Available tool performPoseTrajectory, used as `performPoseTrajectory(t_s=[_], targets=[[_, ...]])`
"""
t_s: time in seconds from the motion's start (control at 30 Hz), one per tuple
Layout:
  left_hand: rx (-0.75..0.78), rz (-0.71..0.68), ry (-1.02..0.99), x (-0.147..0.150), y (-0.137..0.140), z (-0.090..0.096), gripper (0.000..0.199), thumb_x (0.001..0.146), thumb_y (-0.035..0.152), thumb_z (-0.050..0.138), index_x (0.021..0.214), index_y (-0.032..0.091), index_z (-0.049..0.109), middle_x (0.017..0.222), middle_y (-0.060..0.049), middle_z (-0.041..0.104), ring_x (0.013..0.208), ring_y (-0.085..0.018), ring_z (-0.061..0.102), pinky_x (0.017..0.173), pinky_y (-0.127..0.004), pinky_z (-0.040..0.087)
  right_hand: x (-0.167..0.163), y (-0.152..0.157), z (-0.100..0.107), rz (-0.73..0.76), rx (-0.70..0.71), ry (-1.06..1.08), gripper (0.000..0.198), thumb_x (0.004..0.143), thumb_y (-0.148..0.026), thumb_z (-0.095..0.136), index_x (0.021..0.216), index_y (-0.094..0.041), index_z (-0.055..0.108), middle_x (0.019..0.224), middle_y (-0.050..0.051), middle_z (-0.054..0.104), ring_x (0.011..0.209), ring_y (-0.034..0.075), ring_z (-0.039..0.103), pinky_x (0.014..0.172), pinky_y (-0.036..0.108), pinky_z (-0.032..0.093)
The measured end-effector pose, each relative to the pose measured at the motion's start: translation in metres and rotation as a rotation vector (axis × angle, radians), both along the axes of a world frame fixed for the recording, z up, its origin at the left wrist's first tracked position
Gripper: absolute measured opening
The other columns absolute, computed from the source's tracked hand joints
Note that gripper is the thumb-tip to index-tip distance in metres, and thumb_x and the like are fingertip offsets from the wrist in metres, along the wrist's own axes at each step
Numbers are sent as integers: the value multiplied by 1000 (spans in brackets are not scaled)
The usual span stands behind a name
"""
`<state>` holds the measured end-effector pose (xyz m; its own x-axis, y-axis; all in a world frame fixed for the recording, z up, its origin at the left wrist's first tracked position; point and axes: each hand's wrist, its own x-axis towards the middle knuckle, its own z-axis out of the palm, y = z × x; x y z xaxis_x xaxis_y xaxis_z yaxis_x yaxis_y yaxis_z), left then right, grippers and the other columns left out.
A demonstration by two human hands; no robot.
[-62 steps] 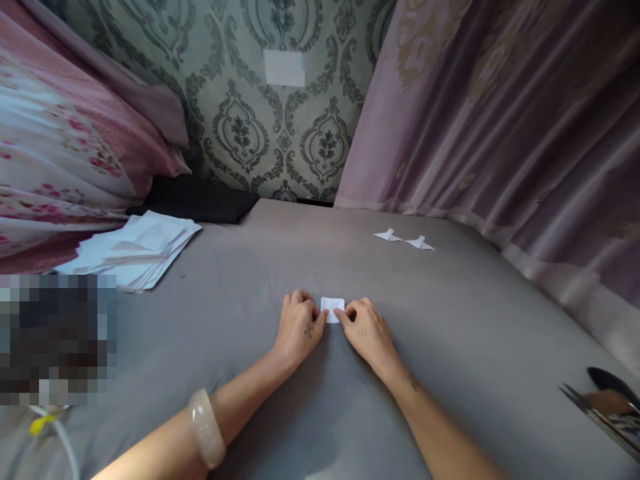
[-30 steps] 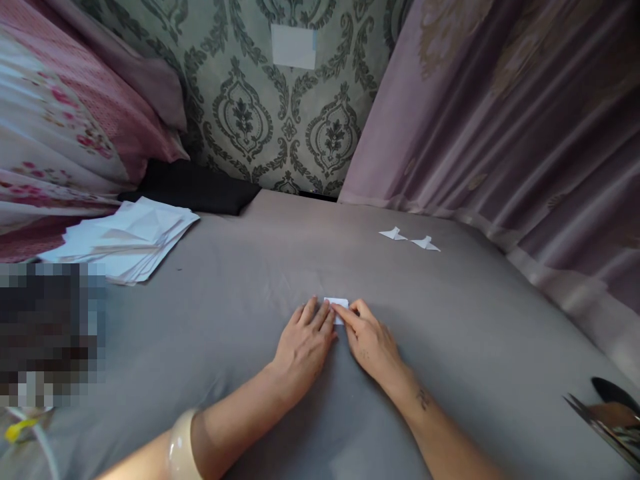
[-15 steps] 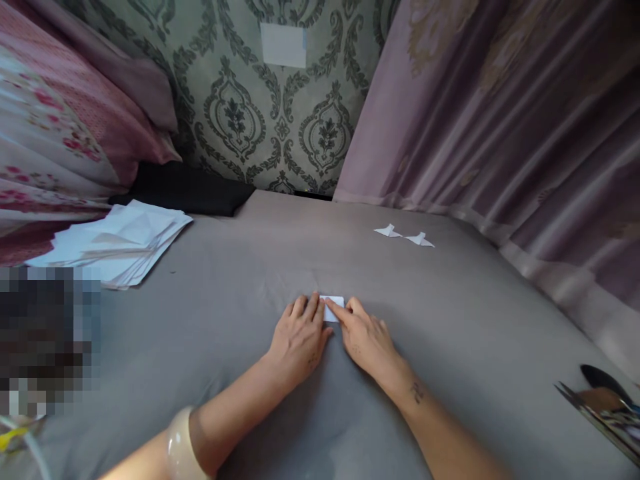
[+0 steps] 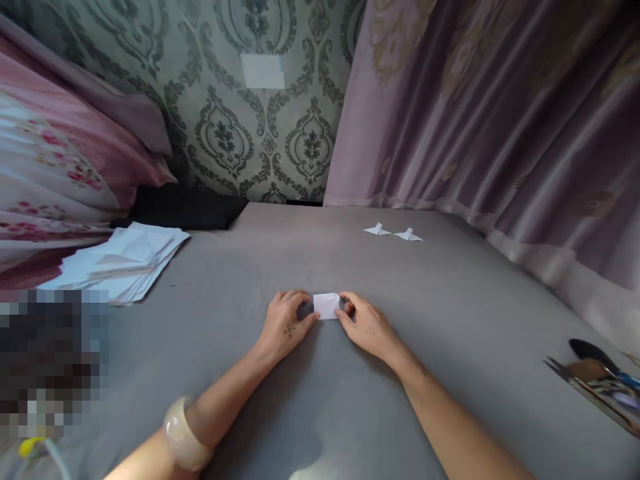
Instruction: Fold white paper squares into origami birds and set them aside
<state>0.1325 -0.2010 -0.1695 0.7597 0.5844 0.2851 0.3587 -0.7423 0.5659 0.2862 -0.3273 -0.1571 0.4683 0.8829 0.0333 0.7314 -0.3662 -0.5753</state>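
A small white folded paper [image 4: 327, 307] sits between my hands on the grey surface, its layers showing at the upper right edge. My left hand [image 4: 289, 323] curls round the paper's left side, thumb at the lower corner and fingertips near the upper one. At the right side, my right hand [image 4: 364, 323] grips the paper between thumb and forefinger. A pale bangle [image 4: 184, 435] is on my left forearm.
Two small folded white paper shapes [image 4: 409, 235] stand at the back right. Loose white sheets [image 4: 135, 260] are piled at the left, before a black folded item [image 4: 190, 208]. Tools with pointed tips [image 4: 585, 379] lie at the right edge. Curtains [image 4: 425, 133] hang behind.
My hands have gone from pressing flat on the paper to holding it by its two sides. The left hand has shifted left, and more of the paper shows. The camera view has tilted slightly.
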Motion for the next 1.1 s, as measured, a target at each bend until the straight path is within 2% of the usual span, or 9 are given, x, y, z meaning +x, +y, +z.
performPoseTrajectory(t_s=[0.2, 0.33, 0.47, 0.57, 0.7, 0.87, 0.93, 1.1], targets=[[-101, -26, -47, 6, -5, 5, 11, 78, 19, 60, 87, 18, 67, 100, -7, 66, 96, -22, 59, 89, -40, 44, 1, 0, -6, -27, 112, 89, 32, 77, -28, 60, 108, -24, 55, 89, 0, 65, 76, 15, 60, 70, 27, 41], [-66, -6, -156, 6, -12, 10, 22, 73, 6, 51, 84, 19, 66, 93, -5, 62, 90, -19, 58, 82, -32, 47, -2, 3, -7, -26, 265, 180, 20, 77, -29, 58, 95, -22, 55, 86, -1, 63, 63, 12, 54, 61, 25, 40], [-128, 10, -226, 4, -14, 15, 20, 75, 9, 48, 83, 19, 64, 86, -3, 61, 75, -15, 58, 69, -26, 48, -7, 3, -5, -35, 332, 199, 11, 78, -30, 59, 84, -21, 56, 72, -2, 61, 59, 12, 52, 60, 25, 40], [-172, 17, -305, 3, -13, 15, 19, 75, 10, 47, 83, 19, 62, 85, -3, 62, 75, -14, 59, 72, -27, 49, -10, 4, -4, -62, 369, 275, 12, 77, -28, 59, 86, -21, 57, 63, -4, 57, 55, 11, 51, 59, 25, 41], [-287, -72, -438, 1, -13, 18, 20, 73, 11, 48, 86, 19, 61, 96, -6, 64, 94, -18, 61, 85, -33, 50, -8, 7, 1, -136, 454, 578, 14, 76, -25, 56, 89, -20, 56, 69, -3, 59, 56, 11, 53, 52, 23, 42], [-422, -129, -500, 1, -15, 22, 10, 77, 22, 55, 86, 18, 59, 101, -10, 63, 98, -21, 61, 89, -36, 50, -4, 7, 9, -188, 495, 1090, 30, 78, -47, 60, 87, -18, 57, 85, 2, 61, 59, 9, 55, 39, 19, 35], [-441, -146, -504, 1, -16, 22, 11, 77, 23, 56, 85, 18, 59, 101, -10, 63, 99, -21, 61, 89, -36, 50, -4, 7, 10, -180, 489, 1181, 34, 75, -50, 63, 84, -17, 58, 84, 1, 61, 57, 8, 54, 38, 18, 34], [-452, -204, -467, 3, -21, 22, 12, 76, 19, 54, 86, 18, 61, 105, -11, 61, 99, -21, 61, 86, -34, 50, -8, 6, 9, -127, 406, 1218, 33, 71, -45, 70, 83, -15, 63, 64, -2, 57, 50, 8, 50, 36, 17, 30]])
